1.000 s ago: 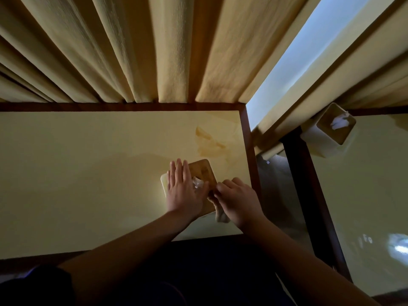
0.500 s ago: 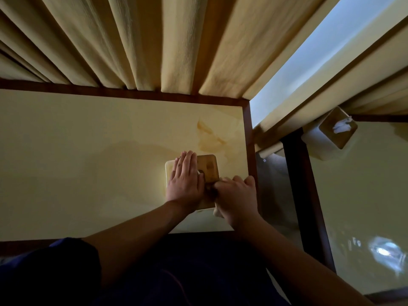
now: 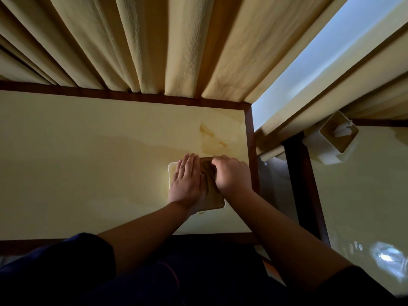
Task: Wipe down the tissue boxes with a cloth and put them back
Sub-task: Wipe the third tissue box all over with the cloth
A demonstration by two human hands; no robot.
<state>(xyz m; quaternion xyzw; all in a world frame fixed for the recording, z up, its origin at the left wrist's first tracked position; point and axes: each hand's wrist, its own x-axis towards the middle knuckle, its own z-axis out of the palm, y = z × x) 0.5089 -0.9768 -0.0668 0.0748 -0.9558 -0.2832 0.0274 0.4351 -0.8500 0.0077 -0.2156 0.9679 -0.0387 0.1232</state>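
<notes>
From my feed: glossy cream table (image 3: 88,151) with a dark wood edge, pleated beige curtain (image 3: 154,40) behind it. Near its right end sits the tissue box (image 3: 212,195), white with rounded corners and a brown wood-look top. Left hand (image 3: 185,180) lies flat on the box's left half, fingers straight and together, holding nothing. Right hand (image 3: 231,175) is curled into a fist at the box's far right corner; I can't see the cloth, so I can't tell what it grips. The box's tissue opening is covered by both hands. Further right, on a second glossy table (image 3: 364,195), a second tissue box (image 3: 331,142) stands, white, tissue poking out. Versus half a second ago, the right hand has moved from the near edge up to the far corner; left hand unchanged.
</notes>
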